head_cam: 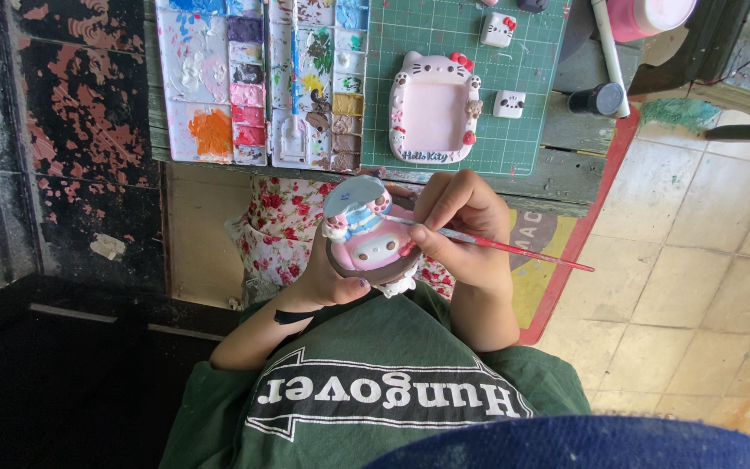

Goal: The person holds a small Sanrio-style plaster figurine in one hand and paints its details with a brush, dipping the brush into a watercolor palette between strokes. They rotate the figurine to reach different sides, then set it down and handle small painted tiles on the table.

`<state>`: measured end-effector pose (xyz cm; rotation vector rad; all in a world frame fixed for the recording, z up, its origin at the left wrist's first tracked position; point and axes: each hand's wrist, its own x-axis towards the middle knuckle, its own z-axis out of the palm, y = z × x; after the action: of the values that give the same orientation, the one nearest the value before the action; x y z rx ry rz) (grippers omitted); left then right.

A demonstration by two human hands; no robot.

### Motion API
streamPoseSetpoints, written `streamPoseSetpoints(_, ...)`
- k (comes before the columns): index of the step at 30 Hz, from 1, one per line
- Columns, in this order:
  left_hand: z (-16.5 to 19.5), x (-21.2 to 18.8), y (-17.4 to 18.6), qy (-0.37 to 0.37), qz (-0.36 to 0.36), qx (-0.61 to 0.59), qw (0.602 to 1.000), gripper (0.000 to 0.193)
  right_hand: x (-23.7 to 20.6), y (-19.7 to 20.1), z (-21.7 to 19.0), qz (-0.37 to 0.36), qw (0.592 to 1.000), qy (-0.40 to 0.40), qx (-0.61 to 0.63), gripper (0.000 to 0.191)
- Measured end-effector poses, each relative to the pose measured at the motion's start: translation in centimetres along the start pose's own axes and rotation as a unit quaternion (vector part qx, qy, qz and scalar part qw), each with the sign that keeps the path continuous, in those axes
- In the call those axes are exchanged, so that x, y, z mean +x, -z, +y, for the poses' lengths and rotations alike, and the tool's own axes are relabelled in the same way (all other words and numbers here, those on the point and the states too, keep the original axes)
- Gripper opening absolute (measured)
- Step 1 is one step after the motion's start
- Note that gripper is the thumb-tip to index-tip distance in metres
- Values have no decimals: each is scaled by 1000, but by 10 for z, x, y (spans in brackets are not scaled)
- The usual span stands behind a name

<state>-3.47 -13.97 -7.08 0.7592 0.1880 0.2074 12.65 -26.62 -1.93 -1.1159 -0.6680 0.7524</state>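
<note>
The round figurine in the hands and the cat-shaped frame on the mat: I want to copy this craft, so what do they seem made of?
Round figurine, held by the left hand: probably plaster or ceramic; matte, chalky pastel paint over molded relief. Cat-shaped frame on the green cutting mat: likely the same cast material; thick rounded edges, dull pale pink surface. Paintbrush in the right hand: thin red handle, wood or plastic.

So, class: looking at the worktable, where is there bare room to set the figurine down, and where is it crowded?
Free: the cutting mat right of the cat-shaped frame, below the small cat head, and the bare wooden table edge under the mat. Crowded: the left, filled by the paint palettes. The left hand holds the figurine; the right hand holds a brush.
</note>
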Motion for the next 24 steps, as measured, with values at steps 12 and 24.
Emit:
streamPoseSetpoints(12,-33,-24,25,-5,35,52,998,105,0,-2,3,-4,1000,7,15,24)
streamPoseSetpoints(24,-45,-32,33,7,45,44,998,108,-1,0,5,7,1000,-4,3,24)
